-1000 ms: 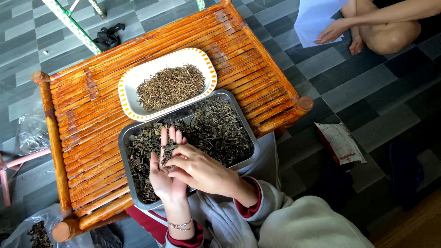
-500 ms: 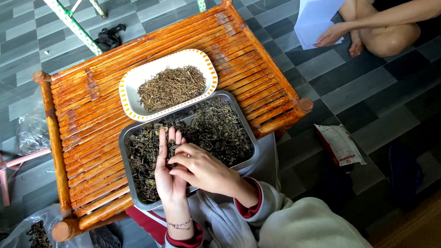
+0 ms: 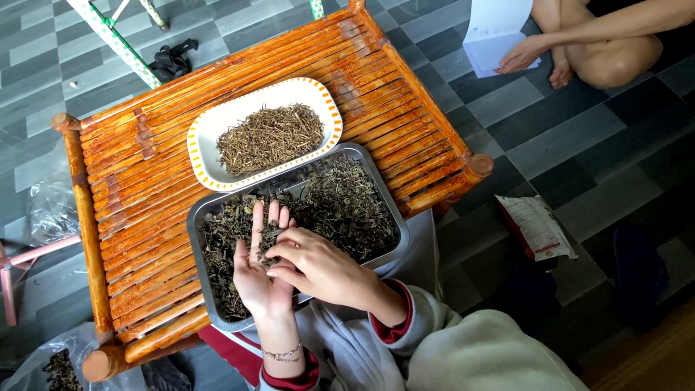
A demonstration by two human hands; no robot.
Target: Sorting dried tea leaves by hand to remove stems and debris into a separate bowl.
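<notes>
Underfoot, grey checked floor tiles (image 3: pixel 565 130); on them a low bamboo-slat bench (image 3: pixel 145 181), orange-brown, carrying everything in use. Near the bench's front edge, slightly overhanging it toward the person, sits a rectangular metal tray (image 3: pixel 384 192) heaped with dark dried leaves (image 3: pixel 347 210). Just beyond it, toward the bench's middle and overlapping the tray's far rim, a white oval dish (image 3: pixel 206 130) with an orange dotted border holds a mound of pale dry stems (image 3: pixel 269 137). Left hand (image 3: pixel 257 271) lies palm-up over the tray's near-left part, fingers spread flat, not gripping, with a small clump of leaves (image 3: pixel 266 235) resting on them. Right hand (image 3: pixel 318 268) sits across the left palm, thumb and forefinger pinched at the clump; whether a stem is actually caught between them cannot be told. Judgement: picking goes best with the left palm kept level and low over the tray so loose bits drop back in, and with the right fingertips taking one stem at a time rather than raking. Off the bench's near-left corner, a clear plastic bag (image 3: pixel 51 362) with more dark leaf on the floor. Right of the bench, a printed packet (image 3: pixel 539 224) lies flat. Far right, another person's hand (image 3: pixel 517 54) rests on a white sheet of paper (image 3: pixel 496 29).
</notes>
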